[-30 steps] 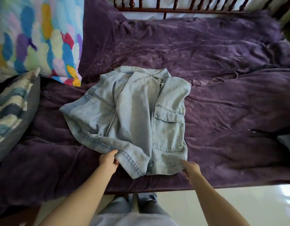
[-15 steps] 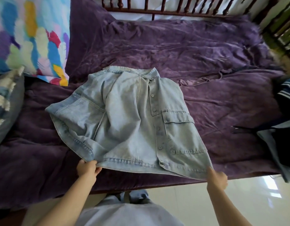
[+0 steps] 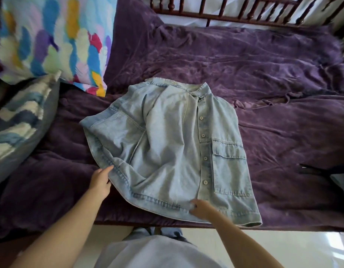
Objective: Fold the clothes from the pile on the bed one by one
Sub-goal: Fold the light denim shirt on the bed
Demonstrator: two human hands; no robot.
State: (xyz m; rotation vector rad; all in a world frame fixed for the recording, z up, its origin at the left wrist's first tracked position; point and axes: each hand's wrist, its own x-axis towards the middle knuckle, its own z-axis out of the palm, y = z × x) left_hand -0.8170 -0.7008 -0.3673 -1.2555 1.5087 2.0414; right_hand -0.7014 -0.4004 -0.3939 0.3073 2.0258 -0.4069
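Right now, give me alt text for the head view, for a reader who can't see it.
A light denim shirt lies buttons-up on a purple bedspread. The left hand meets its near hem at the left; the right hand, blurred, is at the hem below the buttons.

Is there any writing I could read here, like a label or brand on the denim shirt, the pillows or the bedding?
No readable text, number or sign anywhere in this view.
Denim shirt: buttons, stitching and a chest pocket, no visible label or brand.
Colourful pillow: painted brush shapes only, no words.
Zigzag cushion: pattern only.
Purple bedspread: plain.
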